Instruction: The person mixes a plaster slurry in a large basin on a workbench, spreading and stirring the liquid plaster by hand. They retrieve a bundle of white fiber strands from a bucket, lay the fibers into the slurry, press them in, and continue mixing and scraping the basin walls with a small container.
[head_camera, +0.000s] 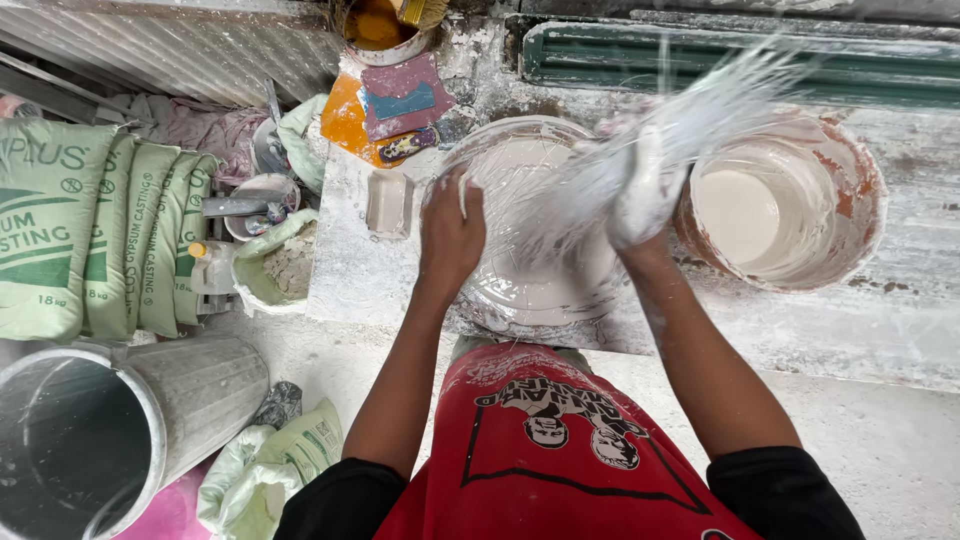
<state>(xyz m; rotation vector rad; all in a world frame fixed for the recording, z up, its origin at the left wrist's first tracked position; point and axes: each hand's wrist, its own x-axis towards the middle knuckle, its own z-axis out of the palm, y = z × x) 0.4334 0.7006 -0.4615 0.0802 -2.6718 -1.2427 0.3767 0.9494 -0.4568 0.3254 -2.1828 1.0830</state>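
Observation:
A round mould (540, 290) filled with wet white plaster lies on the worktable just in front of me. My left hand (450, 232) rests on its left rim, fingers bent over the edge. My right hand (645, 195), coated in white plaster, grips a bundle of plaster-soaked white fibres (700, 110) that fan out blurred above the mould and towards a bucket. The reddish bucket (790, 200) of liquid white plaster stands to the right of the mould.
The plaster-stained worktable (370, 270) carries a small rectangular cup (388, 203) and orange and red scraps (395, 110). Green sacks of casting powder (90, 220) lie left. A metal bin (110, 430) stands lower left, an open powder bag (275, 265) beside the table.

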